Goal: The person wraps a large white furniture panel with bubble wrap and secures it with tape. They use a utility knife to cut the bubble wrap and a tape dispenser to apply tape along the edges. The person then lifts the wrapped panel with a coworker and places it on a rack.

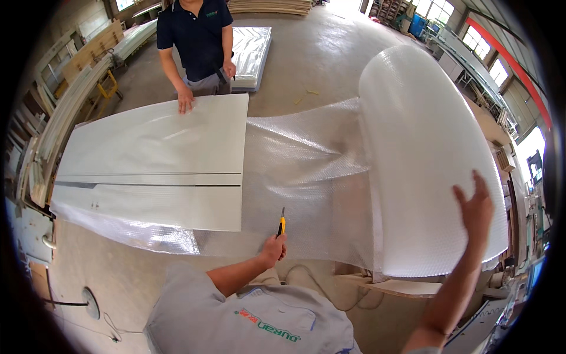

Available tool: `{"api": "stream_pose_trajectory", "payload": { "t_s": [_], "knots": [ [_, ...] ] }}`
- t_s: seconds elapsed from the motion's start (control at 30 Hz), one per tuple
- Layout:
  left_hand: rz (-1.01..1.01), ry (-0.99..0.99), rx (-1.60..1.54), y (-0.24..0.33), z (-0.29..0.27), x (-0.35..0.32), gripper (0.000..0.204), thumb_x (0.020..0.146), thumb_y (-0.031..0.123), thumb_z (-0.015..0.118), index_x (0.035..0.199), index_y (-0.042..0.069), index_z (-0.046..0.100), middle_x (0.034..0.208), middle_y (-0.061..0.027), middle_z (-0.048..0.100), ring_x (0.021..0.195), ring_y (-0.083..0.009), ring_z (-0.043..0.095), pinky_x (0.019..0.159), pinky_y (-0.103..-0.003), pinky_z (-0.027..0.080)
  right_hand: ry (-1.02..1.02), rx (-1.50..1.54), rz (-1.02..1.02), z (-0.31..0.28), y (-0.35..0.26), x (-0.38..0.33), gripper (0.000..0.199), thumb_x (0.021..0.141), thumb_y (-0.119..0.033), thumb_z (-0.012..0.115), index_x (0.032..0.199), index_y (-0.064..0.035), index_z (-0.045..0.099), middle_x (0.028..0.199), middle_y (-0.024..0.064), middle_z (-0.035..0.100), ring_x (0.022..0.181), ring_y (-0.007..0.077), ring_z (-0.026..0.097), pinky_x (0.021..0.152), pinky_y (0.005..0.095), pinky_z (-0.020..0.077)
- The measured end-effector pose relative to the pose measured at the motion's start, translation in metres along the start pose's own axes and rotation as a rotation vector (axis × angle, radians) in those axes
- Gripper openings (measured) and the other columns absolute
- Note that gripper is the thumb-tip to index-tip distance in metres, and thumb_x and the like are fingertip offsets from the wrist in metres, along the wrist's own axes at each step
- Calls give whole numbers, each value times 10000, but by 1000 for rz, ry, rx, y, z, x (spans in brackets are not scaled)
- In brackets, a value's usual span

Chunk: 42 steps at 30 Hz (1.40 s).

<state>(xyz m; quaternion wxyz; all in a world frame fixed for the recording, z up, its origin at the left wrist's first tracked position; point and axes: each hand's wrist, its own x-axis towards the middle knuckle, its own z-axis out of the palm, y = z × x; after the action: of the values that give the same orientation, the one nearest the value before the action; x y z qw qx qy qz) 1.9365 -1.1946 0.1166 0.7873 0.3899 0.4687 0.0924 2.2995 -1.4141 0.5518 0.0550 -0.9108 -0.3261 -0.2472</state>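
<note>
A yellow utility knife [282, 225] is gripped in my left hand [272, 250], its blade pointing away from me. That hand is over the near edge of a clear bubble wrap sheet [306, 203]. The sheet runs from under a white panel with dark stripes [159, 138] on the left to a big bubble wrap roll [424, 153] on the right. My right hand [476, 206] is raised by the roll's right part, fingers spread and holding nothing; whether it touches the roll I cannot tell.
Across the panel, a person in a dark shirt [197, 35] rests one hand on its far edge and has a dark object in the other. Behind them lies a plastic-wrapped stack [250, 56]. Long boards [71, 130] line the left side. A round-based stand [91, 302] is at lower left.
</note>
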Motion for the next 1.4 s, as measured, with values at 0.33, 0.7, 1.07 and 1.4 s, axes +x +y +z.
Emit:
{"api": "stream_pose_trajectory", "payload": {
  "t_s": [0.33, 0.7, 1.07, 1.4],
  "knots": [
    [177, -144, -159, 96, 18, 94, 335, 1030, 378, 482, 980, 52, 543, 667, -43, 546, 500, -149, 501, 451, -317, 399, -255, -514, 390, 77, 87, 41, 1337, 650, -842, 713, 1630, -96, 194, 1678, 182, 228, 1551, 375, 202, 1219, 623, 175],
    [298, -85, -113, 288, 78, 293, 296, 1032, 336, 538, 994, 42, 553, 686, -47, 565, 537, -140, 531, 484, -315, 427, 246, -712, -36, 155, -20, -31, 1348, 635, -969, 564, 1631, -121, 237, 1689, 151, 218, 1556, 370, 205, 1234, 591, 190],
    [154, 83, -41, 314, 112, 456, 330, 1038, 358, 525, 916, 52, 527, 675, -62, 568, 504, -158, 542, 454, -334, 439, 214, -782, -34, 174, -20, -10, 1269, 678, -988, 486, 1621, -169, 258, 1672, 151, 263, 1540, 383, 248, 1227, 601, 218],
    [236, 174, 16, 326, 139, 524, 420, 1006, 403, 521, 878, 4, 561, 632, -86, 596, 477, -207, 590, 419, -374, 444, 202, -823, -47, 179, -34, -5, 1209, 718, -943, 518, 1615, -174, 265, 1662, 161, 283, 1525, 391, 280, 1216, 615, 234]
  ]
}}
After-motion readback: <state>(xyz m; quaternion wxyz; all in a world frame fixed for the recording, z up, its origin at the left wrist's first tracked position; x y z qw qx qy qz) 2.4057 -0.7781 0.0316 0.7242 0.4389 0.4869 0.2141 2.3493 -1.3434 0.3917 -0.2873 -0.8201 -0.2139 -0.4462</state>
